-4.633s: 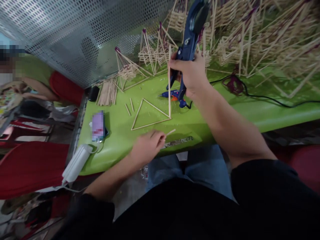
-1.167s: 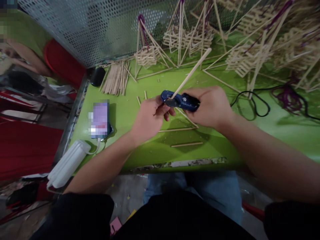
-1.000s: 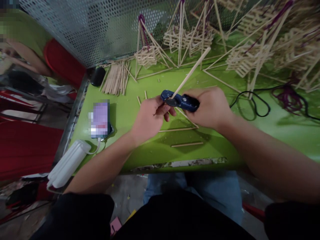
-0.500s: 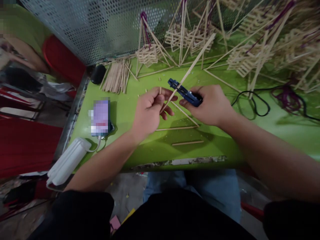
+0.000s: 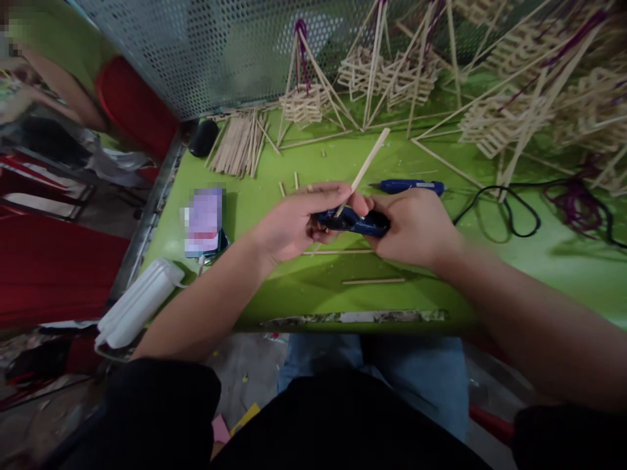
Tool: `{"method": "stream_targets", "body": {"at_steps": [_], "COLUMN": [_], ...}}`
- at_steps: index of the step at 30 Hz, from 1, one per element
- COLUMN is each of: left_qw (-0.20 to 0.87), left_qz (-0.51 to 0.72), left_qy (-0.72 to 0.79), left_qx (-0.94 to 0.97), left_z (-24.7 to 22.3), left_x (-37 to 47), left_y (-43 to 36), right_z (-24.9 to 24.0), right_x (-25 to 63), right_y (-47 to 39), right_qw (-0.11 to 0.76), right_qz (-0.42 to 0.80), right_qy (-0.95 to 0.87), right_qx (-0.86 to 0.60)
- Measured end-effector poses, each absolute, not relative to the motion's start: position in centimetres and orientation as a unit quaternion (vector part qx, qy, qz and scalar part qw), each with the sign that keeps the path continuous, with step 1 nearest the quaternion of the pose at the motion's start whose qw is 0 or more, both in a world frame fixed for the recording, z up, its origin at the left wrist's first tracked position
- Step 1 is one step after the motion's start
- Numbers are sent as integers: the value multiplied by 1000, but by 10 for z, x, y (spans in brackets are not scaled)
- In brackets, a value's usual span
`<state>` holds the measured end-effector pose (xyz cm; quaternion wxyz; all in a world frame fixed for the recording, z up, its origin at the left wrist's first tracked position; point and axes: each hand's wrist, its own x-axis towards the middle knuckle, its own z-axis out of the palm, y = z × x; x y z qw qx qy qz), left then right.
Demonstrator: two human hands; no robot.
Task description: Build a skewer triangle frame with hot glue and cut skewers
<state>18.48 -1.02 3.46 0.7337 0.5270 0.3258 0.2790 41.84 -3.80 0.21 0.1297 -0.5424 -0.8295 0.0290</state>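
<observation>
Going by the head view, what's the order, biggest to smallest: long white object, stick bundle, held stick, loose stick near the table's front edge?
1. Long white object and stick bundle: similar areas, so unranked.
2. Held stick, though partly hidden.
3. Loose stick: smallest.

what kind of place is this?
Probably a craft workshop: a glue gun and a pile of sticks lie on a green table, with stick models along its far side. Business or classroom, I can't tell.
</observation>
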Motion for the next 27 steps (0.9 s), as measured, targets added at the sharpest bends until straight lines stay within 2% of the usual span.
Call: {"method": "stream_targets", "body": {"at_steps": [7, 16, 22, 27], "left_qw": [725, 721, 659, 558], "left_qz": [275, 292, 340, 357], "left_qy": [323, 332, 384, 440], "left_qx": [542, 534, 550, 606], "left_z": [42, 40, 42, 48], "left_x": [186, 188, 187, 167], "left_y": [-16, -14, -12, 7], "right_z": [1, 6, 7, 7], "right_x": [416, 409, 420, 423], "right_y": [-44, -44, -36, -35], "right_qw": [135, 88, 159, 186], "right_qz": [0, -17, -12, -23], "right_qy": [-835, -816, -816, -808], "right_qx": [-534, -570, -555, -559]}}
